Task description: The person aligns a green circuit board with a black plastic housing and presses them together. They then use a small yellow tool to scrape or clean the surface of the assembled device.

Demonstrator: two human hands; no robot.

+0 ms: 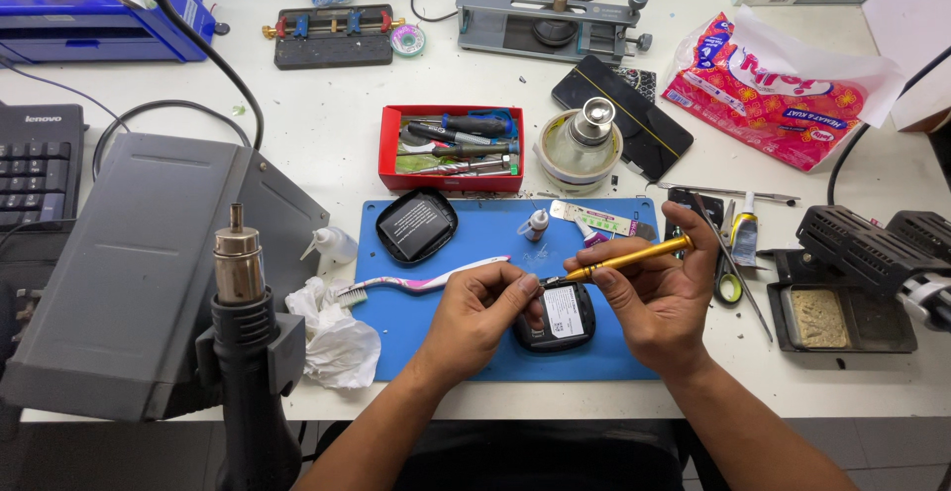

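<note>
Bright, even light — edges bowed

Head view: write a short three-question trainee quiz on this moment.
1. True or false: the right hand holds a yellow-handled screwdriver.
2. What lies under the small black device? A) blue mat B) keyboard C) red tray
3. Which thing lies on the mat just left of the left hand?

Key: 1 true. 2 A. 3 the pink and white toothbrush.
</note>
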